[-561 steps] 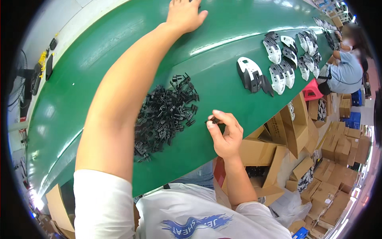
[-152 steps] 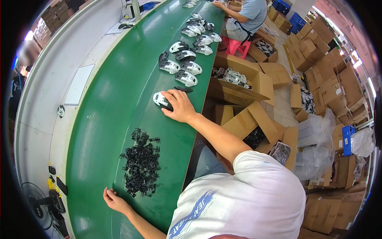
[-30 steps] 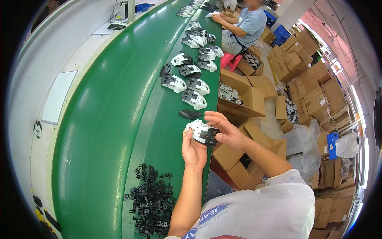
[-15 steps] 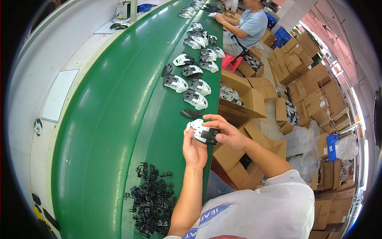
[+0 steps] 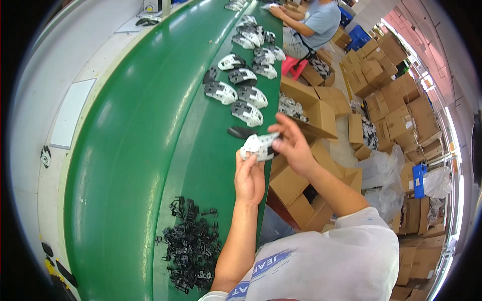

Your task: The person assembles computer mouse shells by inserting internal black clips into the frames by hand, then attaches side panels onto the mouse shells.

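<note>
My left hand (image 5: 250, 181) is closed on a white mouse shell (image 5: 257, 145), its thumb lying along the near side. My right hand (image 5: 296, 149) is at the shell's right end, thumb and fingers pinching it there, with the index finger raised. Those fingers cover part of that end, where a dark portion shows only slightly. Just beyond the shell, a curved black cover (image 5: 241, 132) lies on the green bench (image 5: 201, 145). Farther up stand several white-and-black mouse shells (image 5: 246, 114) in loose rows.
A heap of small black plastic parts (image 5: 190, 246) lies on the bench beside my left forearm. Open cardboard boxes (image 5: 321, 118) stand along the bench's right edge, some holding shells. A co-worker in a blue shirt (image 5: 321, 22) sits farther along, near a red stool (image 5: 292, 66).
Both hands have lifted slightly away from me, and the shell has turned so its black part is mostly hidden. My right index finger has risen off it.
</note>
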`<state>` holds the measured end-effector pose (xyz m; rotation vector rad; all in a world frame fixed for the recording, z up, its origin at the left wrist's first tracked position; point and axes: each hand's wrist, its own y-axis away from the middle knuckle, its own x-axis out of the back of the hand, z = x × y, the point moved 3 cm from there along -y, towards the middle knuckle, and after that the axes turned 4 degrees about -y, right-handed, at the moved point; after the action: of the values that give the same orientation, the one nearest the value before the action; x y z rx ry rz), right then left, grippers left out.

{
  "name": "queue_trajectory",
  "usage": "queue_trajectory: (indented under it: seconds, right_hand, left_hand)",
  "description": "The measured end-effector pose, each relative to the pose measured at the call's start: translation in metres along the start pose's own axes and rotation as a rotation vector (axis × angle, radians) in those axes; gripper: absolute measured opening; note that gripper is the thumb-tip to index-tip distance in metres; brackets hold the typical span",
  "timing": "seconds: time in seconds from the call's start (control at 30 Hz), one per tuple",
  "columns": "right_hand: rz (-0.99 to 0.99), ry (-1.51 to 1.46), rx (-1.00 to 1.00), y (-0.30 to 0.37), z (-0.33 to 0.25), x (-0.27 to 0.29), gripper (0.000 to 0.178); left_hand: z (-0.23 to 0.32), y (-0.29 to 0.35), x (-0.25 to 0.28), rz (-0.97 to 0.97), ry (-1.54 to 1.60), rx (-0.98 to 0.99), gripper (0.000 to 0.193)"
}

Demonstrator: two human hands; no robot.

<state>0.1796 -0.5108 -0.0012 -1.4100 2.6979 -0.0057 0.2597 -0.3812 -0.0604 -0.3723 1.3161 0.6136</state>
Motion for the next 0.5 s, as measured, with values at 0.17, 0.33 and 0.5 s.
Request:
queue_trajectory:
  seconds: [0.17,0.33,0.5]
  right_hand:
    - [0.122,-0.120,0.045,-0.013,-0.012,-0.007,0.064]
    - [0.071,-0.040,0.013,-0.013,-0.004,0.002,0.038]
    - [0.061,-0.115,-0.083,-0.006,0.004,-0.005,0.031]
  left_hand:
    - [-0.002,0.001,-0.003,-0.059,-0.055,0.055,0.030]
    - [-0.007,0.005,0.003,-0.077,-0.091,0.036,0.038]
    - [-0.005,0.005,0.000,-0.017,-0.066,0.042,0.033]
